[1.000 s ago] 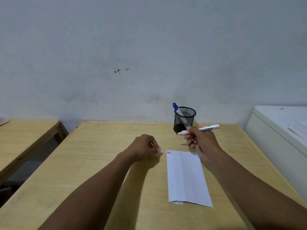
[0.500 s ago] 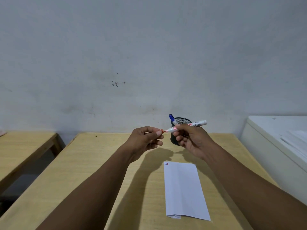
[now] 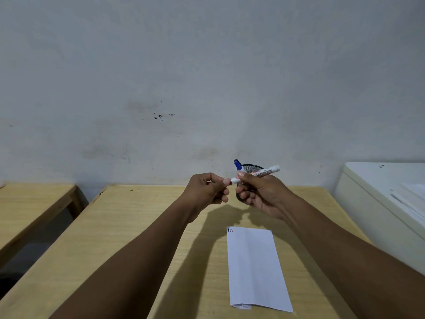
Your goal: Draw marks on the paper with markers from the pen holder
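My right hand grips a white marker held level above the table, its tail pointing right. My left hand is closed at the marker's left tip, where the red cap sits hidden between my fingers. Behind my hands stands a black mesh pen holder with a blue-capped marker sticking out. A white folded paper lies on the wooden table below my hands. Three short marks sit at the paper's top left corner.
A second wooden table stands at the left across a gap. A white cabinet-like unit borders the table on the right. A grey wall rises right behind the table.
Both hands rose from the table and met in front of the pen holder. My left hand brought the red cap onto the marker's tip, which is now covered.
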Demonstrator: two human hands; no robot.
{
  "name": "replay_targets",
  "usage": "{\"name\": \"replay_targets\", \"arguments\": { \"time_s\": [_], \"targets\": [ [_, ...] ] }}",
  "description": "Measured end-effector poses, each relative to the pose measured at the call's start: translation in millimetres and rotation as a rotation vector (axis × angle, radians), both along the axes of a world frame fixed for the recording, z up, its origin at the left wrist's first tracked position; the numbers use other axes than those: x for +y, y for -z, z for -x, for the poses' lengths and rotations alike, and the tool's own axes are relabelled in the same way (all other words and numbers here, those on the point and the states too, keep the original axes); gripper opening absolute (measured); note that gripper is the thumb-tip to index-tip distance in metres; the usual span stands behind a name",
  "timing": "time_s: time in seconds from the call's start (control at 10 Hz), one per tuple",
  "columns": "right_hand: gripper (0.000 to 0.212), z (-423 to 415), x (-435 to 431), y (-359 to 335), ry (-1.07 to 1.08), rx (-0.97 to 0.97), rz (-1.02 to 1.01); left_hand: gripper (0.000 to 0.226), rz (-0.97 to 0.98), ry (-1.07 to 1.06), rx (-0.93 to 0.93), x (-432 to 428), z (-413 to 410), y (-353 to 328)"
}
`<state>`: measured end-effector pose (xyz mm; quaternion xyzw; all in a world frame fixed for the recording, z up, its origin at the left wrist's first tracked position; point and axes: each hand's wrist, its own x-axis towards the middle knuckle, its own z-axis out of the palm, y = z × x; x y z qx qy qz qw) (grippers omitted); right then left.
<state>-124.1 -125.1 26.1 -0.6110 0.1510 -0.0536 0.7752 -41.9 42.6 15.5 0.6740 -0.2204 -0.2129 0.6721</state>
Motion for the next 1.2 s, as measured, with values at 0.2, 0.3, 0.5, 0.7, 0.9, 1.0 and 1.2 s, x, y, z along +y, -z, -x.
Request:
{"name": "replay_targets", "arguments": {
  "time_s": [0.2, 0.3, 0.5, 0.7, 0.9, 1.0, 1.2],
  "targets": [
    [0.054, -1.2, -43.6, -36.7, -0.051, 0.252, 0.4, 0.017, -0.224, -0.241, -0.424, -24.1, -17.8, -25.6],
    [0.047, -1.3, -68.7, -53.8, -0.005, 0.254, 0.572, 0.013, -0.361, -0.24, -0.613, -39.2, -35.5, -39.6],
    [0.032, -13.1, -96.6, -53.3, -0.019, 0.326, 1.03, 0.005, -0.582, -0.169, -0.804, -74.9, -51.3, -39.5],
    [0.033, -38.0, -102.9, -38.8, -0.072, 0.333, 1.313, 0.025, -0.703, -0.054, -0.807, -100.2, -59.4, -30.0],
    [0.05, -41.3, -101.5, -50.3, -0.091, 0.318, 1.36, 0.061, -0.842, -0.016, -0.895, -97.2, -61.2, -36.0],
    [0.05, -36.5, -96.3, -60.4, -0.086, 0.304, 1.356, 0.066, -0.877, -0.008, -0.898, -82.3, -60.1, -39.7],
    [0.051, -25.4, -83.1, -75.4, -0.066, 0.296, 1.357, 0.065, -0.89, -0.046, -0.882, -61.3, -51.4, -48.7]
  ]
}}
